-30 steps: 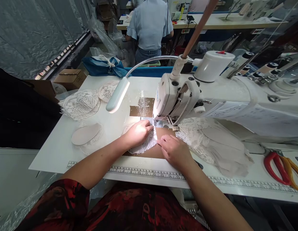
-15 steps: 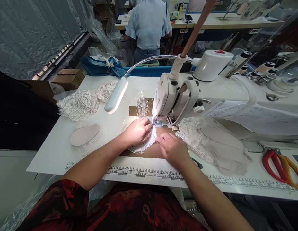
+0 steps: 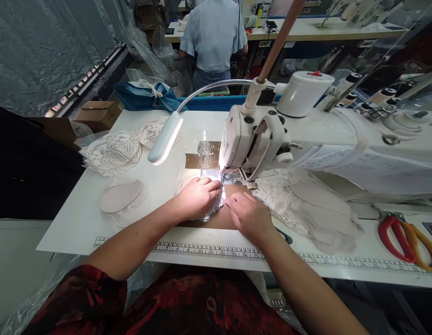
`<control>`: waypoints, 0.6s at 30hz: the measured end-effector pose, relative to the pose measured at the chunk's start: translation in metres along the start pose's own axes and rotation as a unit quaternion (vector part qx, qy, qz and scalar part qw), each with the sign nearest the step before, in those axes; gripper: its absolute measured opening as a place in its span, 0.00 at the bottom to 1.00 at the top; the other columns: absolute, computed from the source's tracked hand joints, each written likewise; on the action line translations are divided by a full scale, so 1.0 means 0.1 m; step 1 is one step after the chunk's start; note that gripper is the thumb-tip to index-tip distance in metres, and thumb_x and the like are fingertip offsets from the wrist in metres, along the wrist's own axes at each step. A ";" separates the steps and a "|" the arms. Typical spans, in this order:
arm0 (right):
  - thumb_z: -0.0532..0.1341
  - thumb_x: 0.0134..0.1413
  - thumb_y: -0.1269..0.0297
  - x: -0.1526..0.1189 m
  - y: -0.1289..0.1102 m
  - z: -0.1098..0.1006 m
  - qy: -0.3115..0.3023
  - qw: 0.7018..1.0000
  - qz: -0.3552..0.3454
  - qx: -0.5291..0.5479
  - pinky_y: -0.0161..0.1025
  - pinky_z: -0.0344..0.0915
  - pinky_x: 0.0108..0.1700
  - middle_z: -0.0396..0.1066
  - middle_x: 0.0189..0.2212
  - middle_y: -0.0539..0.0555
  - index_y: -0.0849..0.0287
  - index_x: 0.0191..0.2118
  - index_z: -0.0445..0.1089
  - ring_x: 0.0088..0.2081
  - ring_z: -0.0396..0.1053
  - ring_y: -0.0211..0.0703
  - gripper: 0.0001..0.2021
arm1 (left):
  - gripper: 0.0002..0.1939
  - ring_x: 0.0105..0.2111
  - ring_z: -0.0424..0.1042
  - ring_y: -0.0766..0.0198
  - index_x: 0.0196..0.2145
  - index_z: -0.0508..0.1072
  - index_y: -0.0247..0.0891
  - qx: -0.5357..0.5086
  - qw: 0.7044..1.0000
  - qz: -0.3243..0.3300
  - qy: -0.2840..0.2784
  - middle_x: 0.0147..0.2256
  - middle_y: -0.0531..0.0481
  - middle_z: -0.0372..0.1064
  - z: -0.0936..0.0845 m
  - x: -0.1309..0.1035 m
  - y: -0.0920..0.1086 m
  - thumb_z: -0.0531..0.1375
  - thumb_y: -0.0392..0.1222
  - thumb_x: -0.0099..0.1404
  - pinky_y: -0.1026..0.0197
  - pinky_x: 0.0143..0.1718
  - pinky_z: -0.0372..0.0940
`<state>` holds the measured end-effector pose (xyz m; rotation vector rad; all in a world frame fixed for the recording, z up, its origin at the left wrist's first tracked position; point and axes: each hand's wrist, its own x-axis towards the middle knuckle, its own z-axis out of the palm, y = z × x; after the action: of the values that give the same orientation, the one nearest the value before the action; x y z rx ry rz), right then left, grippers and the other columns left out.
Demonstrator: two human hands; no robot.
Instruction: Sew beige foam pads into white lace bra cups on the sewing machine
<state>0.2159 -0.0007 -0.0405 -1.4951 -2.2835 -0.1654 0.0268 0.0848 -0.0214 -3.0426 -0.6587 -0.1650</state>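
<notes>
A white lace piece [image 3: 213, 210] lies beneath the needle area of a white sewing machine [image 3: 237, 135], brightly lit by the lamp. My left hand [image 3: 197, 199] rests over it, fingers pressed together on the lace close to the presser foot. From the right, my right hand [image 3: 250, 215] pinches the lace's near right edge between thumb and forefinger. Much of the lace is hidden beneath my left hand. Brown tape [image 3: 226, 217] covers the tabletop under both hands.
Lace cup pieces [image 3: 111, 152] are stacked at left, near an oval pad [image 3: 121, 196]. More lace and sheer fabric [image 3: 319, 216] lie at right, beside red-and-orange scissors [image 3: 408, 242]. A lamp [image 3: 166, 138] overhangs the table. A person [image 3: 216, 37] sits beyond.
My left hand has drawn slightly back toward me from the needle area, its fingers still on the lace. The right hand keeps nearly the same place at the lace edge.
</notes>
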 end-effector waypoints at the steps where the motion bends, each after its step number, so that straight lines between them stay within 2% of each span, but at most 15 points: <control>1: 0.54 0.57 0.75 0.00 0.00 0.00 0.000 1.000 0.001 -0.001 0.37 0.53 0.32 0.67 0.27 0.53 0.60 0.34 0.75 0.32 0.58 0.41 0.12 | 0.19 0.41 0.66 0.55 0.53 0.70 0.32 0.006 1.000 0.003 -0.001 0.54 0.38 0.65 0.01 0.00 0.00 0.51 0.38 0.68 0.54 0.38 0.62; 12: 0.55 0.56 0.76 0.07 -0.03 -0.04 -0.050 0.998 0.023 -0.013 0.38 0.50 0.32 0.67 0.26 0.53 0.59 0.31 0.73 0.31 0.56 0.41 0.10 | 0.19 0.43 0.65 0.53 0.54 0.69 0.31 0.011 1.000 0.025 0.001 0.55 0.39 0.65 0.02 0.01 -0.09 0.50 0.36 0.68 0.53 0.39 0.61; 18: 0.53 0.56 0.75 0.19 -0.02 -0.04 -0.111 0.992 0.059 -0.017 0.40 0.49 0.31 0.69 0.32 0.55 0.59 0.36 0.74 0.32 0.58 0.43 0.12 | 0.19 0.44 0.65 0.53 0.53 0.70 0.31 0.029 0.999 0.035 -0.008 0.56 0.40 0.64 0.00 0.10 -0.22 0.48 0.36 0.70 0.54 0.41 0.59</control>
<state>0.2087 0.0138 -0.0291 -1.7388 -2.3627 -0.0040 0.0263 0.1092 -0.0202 -3.0082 -0.5462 -0.1174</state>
